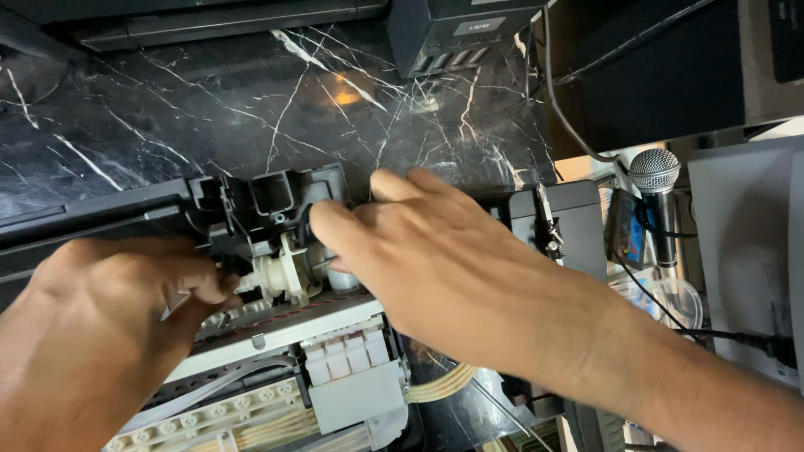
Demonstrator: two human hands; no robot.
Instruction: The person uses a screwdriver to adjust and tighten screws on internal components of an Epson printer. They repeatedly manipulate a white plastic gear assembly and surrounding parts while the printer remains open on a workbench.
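The left hand (100, 326) is closest to us, big and low at the left side. Its fingers are curled in, and its fingertips pinch at a white plastic gear part (280, 280) inside an opened printer (251, 368). I cannot tell if it really grips the part or just presses on it.

The right hand (435, 268) comes in from the right side. Its fingers are spread a little and lie flat over the middle of the printer. Its fingertips touch the black plastic frame (280, 197) just above the white part. It hides what is under its palm.

The printer lies open on a black marble table (251, 100) with white lines in it. Inside there are a grey metal strip, white clips, and thin pale tubes (440, 385).

At the back stands a black box (456, 29). At the right stands a microphone (655, 180) with a silver head, and black cables (729, 335) run near it.
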